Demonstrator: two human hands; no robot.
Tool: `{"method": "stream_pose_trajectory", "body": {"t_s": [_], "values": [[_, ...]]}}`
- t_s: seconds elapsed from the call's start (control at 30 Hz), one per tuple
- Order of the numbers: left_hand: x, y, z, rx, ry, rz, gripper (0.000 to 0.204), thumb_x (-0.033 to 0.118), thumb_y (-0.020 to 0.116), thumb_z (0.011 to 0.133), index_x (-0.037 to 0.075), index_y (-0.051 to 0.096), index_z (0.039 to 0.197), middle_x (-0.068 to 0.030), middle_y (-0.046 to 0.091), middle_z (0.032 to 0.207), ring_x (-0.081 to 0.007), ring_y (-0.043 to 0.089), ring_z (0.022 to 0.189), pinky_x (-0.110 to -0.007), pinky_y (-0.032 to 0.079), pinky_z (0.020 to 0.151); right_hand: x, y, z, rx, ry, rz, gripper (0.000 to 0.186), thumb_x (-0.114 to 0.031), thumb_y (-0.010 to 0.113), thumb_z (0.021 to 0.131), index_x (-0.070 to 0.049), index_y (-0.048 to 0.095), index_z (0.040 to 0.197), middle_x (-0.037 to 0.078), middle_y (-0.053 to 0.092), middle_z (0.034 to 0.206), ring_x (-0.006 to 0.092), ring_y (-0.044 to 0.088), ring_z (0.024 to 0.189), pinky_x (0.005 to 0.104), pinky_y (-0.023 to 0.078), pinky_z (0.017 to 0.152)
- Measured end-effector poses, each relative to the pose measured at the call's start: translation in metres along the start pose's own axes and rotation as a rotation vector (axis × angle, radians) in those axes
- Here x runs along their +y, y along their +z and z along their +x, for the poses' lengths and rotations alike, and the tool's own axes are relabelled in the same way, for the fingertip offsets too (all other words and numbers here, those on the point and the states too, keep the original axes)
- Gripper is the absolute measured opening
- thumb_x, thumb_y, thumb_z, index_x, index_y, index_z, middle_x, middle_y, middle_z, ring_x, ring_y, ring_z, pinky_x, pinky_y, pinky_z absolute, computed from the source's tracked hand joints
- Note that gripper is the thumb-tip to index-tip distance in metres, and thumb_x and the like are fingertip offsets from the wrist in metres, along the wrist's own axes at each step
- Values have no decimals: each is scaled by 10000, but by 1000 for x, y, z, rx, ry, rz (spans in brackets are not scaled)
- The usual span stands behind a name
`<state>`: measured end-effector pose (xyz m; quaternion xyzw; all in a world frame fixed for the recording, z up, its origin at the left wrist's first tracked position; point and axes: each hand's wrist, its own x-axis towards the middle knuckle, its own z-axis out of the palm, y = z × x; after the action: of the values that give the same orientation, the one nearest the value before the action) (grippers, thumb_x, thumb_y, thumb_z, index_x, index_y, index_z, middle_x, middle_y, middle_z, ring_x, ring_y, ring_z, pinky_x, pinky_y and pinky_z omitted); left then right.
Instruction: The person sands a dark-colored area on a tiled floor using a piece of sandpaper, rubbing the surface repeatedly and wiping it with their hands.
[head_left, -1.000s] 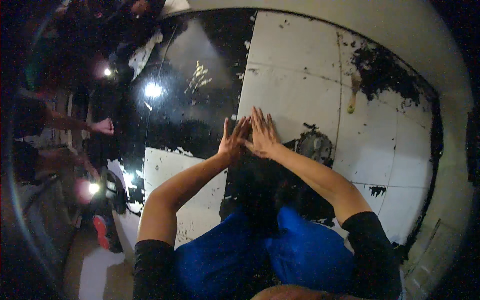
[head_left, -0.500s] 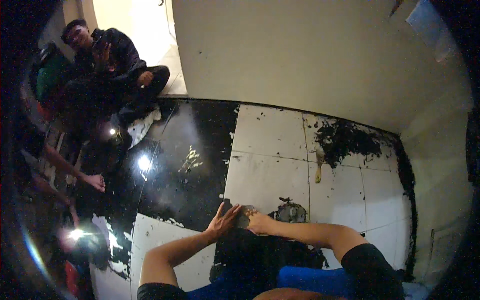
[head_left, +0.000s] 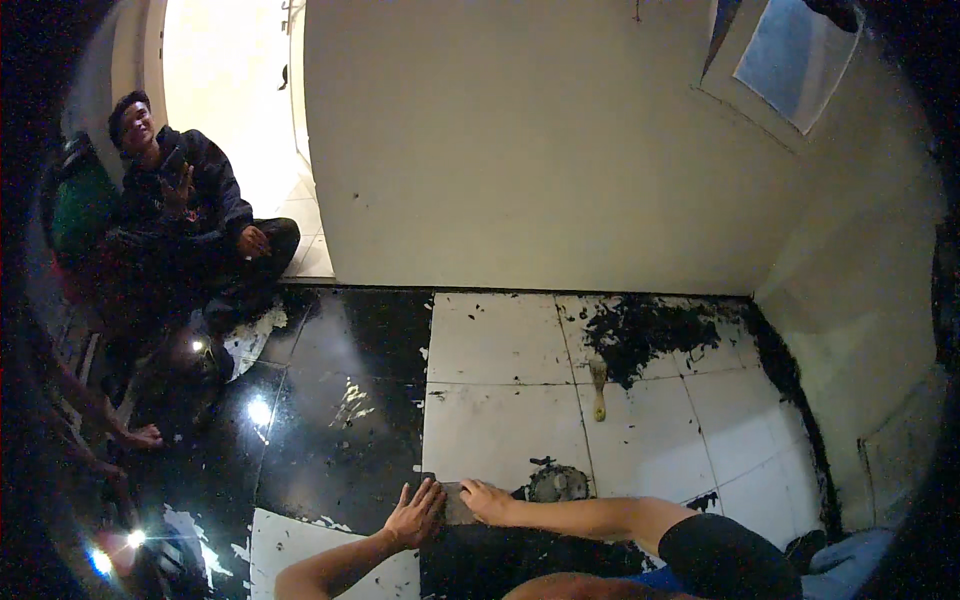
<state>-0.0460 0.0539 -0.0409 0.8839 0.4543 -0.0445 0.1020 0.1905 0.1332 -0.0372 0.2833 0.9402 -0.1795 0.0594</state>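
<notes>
Seated person [head_left: 190, 215] well up-left of grips. Left grip [head_left: 411, 520] unclosed, fingers outstretched at left end of grey flat piece [head_left: 455, 506], which lies on floor [head_left: 480, 335] between grips. Right grip [head_left: 488, 504] bent over right end; can't tell if clamped. Brush [head_left: 600, 398] up-right.

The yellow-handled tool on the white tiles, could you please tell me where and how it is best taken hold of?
Probably by its narrow handle, from the near side, pinching across it: the tool seems to lie flat, handle toward the viewer, wider end by the black patch.
</notes>
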Motion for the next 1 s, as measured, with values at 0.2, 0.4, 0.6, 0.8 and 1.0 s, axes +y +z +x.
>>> {"method": "stream_pose_trajectory", "body": {"t_s": [0.2, 0.4, 0.6, 0.8, 1.0], "values": [[11, 0, -5, 76, -98, -55, 705, 371, 473, 990, 65, 225, 1575, -124, 98, 1676, -343, 75, 1545, -662, 120, 1178, -11, -17, -15, -86, 128, 145, 737, -235, 785, 801, 79, 440, 1372, 256, 389, 1447, 450, 419, 1341, 494, 404, 1109], [38, -29, -9, -76, -50, 96, 647, 275, 444, 994, -46, 276, 1529, -213, 205, 1630, -340, 174, 1527, -575, 170, 1206, -20, 20, -57, 8, -35, -146, 914, -551, 589, 915, 39, 266, 1534, 318, 101, 1614, 493, 133, 1491, 523, 191, 1217], [76, -33, -4, -57, -177, 196, 636, 259, 468, 951, -84, 369, 1478, -271, 297, 1576, -392, 259, 1488, -573, 193, 1197, -41, 8, -78, -40, -52, -77, 1003, -719, 413, 925, 71, 264, 1525, 345, 57, 1608, 486, 72, 1505, 681, 88, 1162], [86, -12, 24, -24, -187, 146, 619, 287, 460, 969, -49, 393, 1484, -248, 229, 1614, -387, 232, 1496, -551, 216, 1198, -48, 4, -73, -202, 43, -117, 1038, -773, 462, 857, 7, 324, 1529, 273, 16, 1645, 412, -28, 1534, 675, -67, 1163], [82, -19, 25, -158, -182, 123, 613, 286, 478, 979, -25, 381, 1499, -229, 184, 1636, -379, 192, 1513, -548, 231, 1194, -42, 11, -78, -9, -17, -107, 1002, -739, 463, 885, 13, 312, 1530, 271, 67, 1641, 416, 4, 1533, 699, -34, 1155]]}}
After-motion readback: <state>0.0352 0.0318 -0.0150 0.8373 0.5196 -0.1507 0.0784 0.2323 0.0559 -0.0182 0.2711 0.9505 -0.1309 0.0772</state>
